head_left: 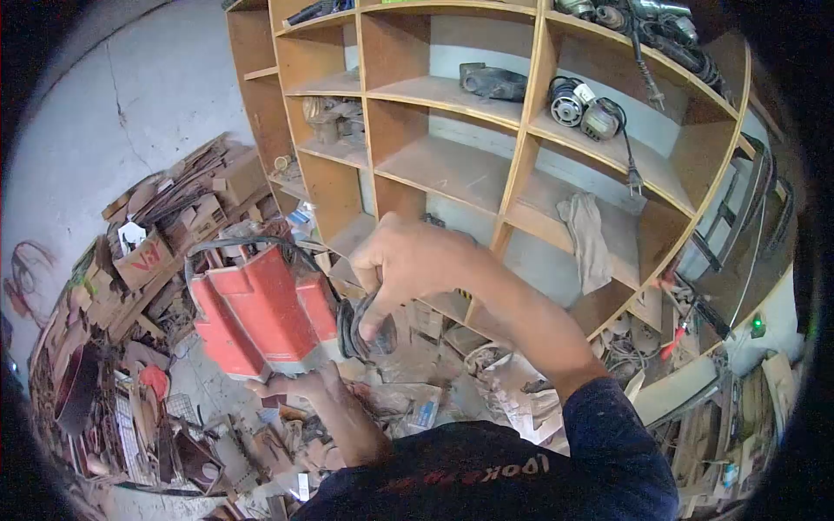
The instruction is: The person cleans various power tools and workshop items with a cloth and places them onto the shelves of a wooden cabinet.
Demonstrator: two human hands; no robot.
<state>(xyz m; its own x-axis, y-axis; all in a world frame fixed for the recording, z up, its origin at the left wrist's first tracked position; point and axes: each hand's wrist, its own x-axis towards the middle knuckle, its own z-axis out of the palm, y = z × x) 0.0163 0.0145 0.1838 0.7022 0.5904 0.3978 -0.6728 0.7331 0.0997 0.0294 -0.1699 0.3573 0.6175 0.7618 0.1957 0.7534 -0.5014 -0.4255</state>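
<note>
A bulky red plastic machine body (261, 308) with a light grey lower edge is held up in front of me; its exact kind does not show. My left hand (306, 382) supports it from underneath, fingers partly hidden by the body. A black power cable (291, 247) loops over its top and is gathered in a bundle (354, 334) at its right side. My right hand (404, 260) is closed on this bundle, the thumb pressing against it.
A wooden shelf unit (447, 174) stands ahead, holding corded power tools (584, 108) and a grey cloth (586, 239). Scrap wood and cardboard (148, 260) lean along the left wall. Debris litters the floor, and wooden boards (678, 391) lie at right.
</note>
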